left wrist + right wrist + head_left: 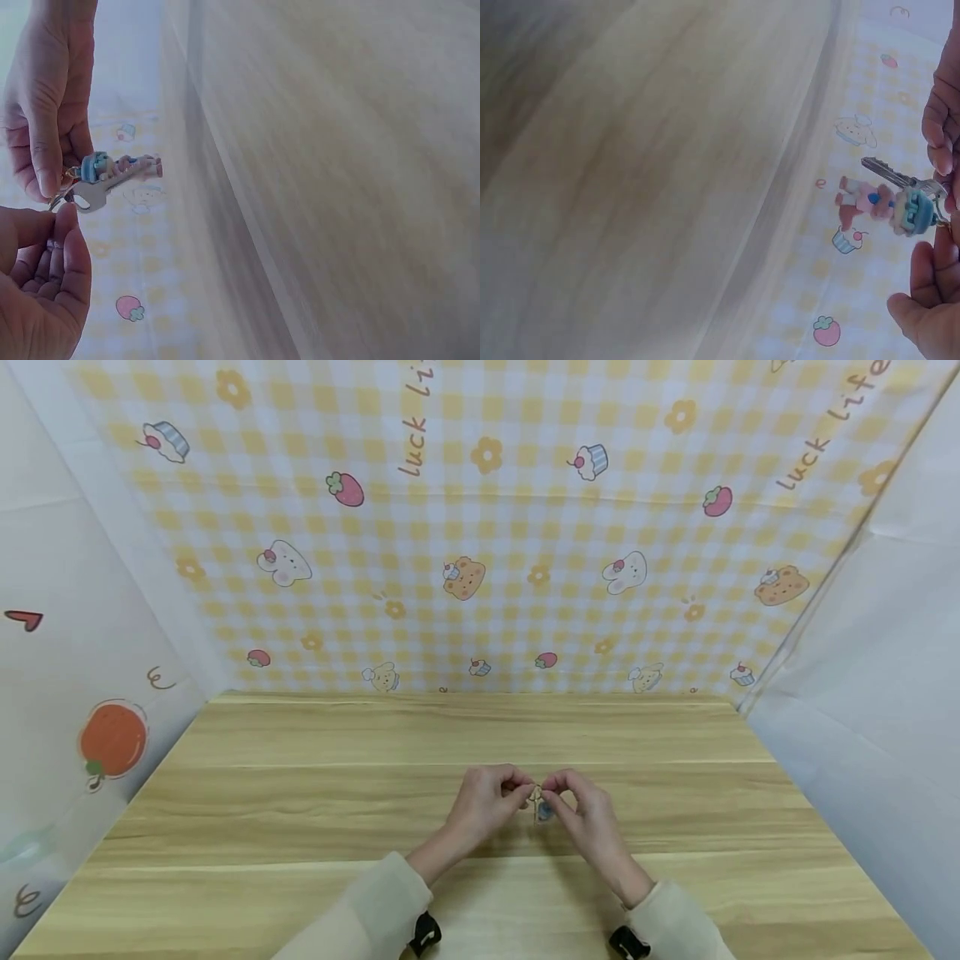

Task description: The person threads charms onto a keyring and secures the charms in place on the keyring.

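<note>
Both hands meet over the middle of the table, holding up a key ring (57,199) between their fingertips. My left hand (486,799) pinches the ring with thumb and forefinger. Opposite it, my right hand (591,818) pinches the same ring near the gold clasp of a charm. A silver key (889,172) dangles from the ring, its toothed blade pointing down at the table. Beside the key hangs a small figurine charm (913,211) with a blue-green cap and a pinkish body. Fingertips hide part of the ring.
Under the hands lies a wood-grain table (300,810). A yellow checked cloth (525,527) with cartoon prints stands along its back edge, and white sheets (862,635) flank both sides. Black straps (628,942) sit at the cuffs of the pale sleeves (675,918).
</note>
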Demonstrator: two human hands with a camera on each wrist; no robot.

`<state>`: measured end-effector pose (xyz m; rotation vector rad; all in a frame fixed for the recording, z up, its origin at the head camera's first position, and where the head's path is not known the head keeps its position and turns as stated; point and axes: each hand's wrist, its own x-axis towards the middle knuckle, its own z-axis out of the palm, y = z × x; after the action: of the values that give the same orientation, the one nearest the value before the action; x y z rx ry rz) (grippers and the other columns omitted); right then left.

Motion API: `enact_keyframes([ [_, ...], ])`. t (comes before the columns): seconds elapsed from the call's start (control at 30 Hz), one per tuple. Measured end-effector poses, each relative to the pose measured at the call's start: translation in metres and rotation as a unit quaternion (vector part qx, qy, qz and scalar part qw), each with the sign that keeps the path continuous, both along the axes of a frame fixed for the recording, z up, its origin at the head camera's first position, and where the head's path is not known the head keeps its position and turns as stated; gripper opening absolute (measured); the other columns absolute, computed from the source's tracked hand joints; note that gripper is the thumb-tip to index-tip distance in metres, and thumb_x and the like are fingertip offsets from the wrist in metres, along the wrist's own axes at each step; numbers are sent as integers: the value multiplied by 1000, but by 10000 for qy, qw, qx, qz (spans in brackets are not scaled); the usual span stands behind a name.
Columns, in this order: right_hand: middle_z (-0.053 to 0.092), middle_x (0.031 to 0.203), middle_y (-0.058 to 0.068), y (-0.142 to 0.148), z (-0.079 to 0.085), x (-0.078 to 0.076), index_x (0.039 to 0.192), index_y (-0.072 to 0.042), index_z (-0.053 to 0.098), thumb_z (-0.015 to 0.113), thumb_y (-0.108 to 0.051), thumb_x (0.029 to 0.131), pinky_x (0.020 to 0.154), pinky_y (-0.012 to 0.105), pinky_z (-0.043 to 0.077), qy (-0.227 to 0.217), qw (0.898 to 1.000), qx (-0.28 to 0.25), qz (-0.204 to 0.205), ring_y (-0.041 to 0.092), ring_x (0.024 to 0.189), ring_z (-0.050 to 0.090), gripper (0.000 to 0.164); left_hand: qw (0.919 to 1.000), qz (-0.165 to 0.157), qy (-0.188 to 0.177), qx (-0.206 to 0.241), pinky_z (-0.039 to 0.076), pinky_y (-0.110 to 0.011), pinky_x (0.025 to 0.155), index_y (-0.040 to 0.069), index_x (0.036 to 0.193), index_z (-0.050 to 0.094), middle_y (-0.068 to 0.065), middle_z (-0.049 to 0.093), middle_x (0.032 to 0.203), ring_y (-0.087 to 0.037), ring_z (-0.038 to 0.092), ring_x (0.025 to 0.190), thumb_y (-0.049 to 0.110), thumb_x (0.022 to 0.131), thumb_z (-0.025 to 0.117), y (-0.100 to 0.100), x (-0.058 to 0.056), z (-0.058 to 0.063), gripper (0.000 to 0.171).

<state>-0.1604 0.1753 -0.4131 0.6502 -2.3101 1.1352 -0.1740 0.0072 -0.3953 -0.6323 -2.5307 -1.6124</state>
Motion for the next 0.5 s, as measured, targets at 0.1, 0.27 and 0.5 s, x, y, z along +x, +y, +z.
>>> enact_keyframes([
  [0.1,67,80,3,0,0,0,84,-5,62,70,8,77,74,34,52,208,9997,20,-105,9,77,63,17,10000,23,78,-2,49,-15,54,2,84,71,-8,71,77,-10,66,63,4,88,64,1,1,1,8],
  [0.27,66,78,2,-1,1,0,81,-6,62,73,11,71,68,37,53,565,9979,197,-246,12,76,62,22,9995,49,305,-30,48,-15,51,3,83,71,-7,71,75,-7,64,60,4,87,65,1,2,1,7],
  [0.5,64,77,1,-2,2,0,80,-6,62,76,10,70,66,34,52,803,9943,538,-439,12,75,61,23,9975,122,682,-149,47,-13,53,4,83,71,-6,71,73,-2,62,59,4,86,66,1,4,0,6],
])
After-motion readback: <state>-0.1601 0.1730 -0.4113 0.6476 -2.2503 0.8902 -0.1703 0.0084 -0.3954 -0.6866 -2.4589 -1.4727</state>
